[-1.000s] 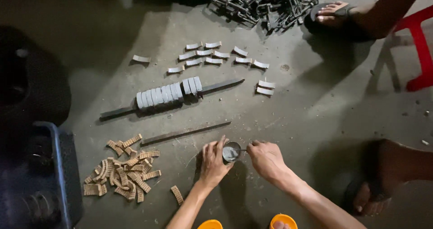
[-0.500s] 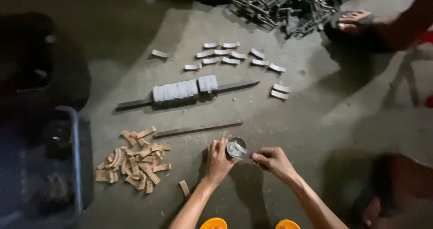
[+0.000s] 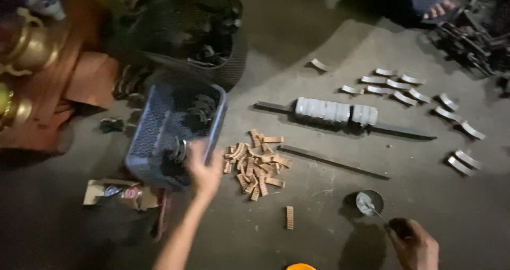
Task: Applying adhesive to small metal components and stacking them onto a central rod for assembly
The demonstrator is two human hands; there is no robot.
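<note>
My left hand reaches out to the near rim of a blue-grey plastic basket that holds dark curved metal parts; its fingers are spread and nothing shows in them. My right hand is at the bottom right, closed on a thin stick whose tip rests in a small round tin with pale paste. Between the hands lies a pile of brown ribbed pieces, with one brown piece lying apart.
A long bar carrying a stack of silvery pieces and a bare flat bar lie on the concrete floor. Several curved metal shoes are spread at right. A black basket, a small cardboard box, a heap of dark parts and another person's sandalled foot surround the area.
The view has swung left. My left hand has let go of the tin and stretched out to the blue-grey basket. My right hand stays by the tin with the stick.
</note>
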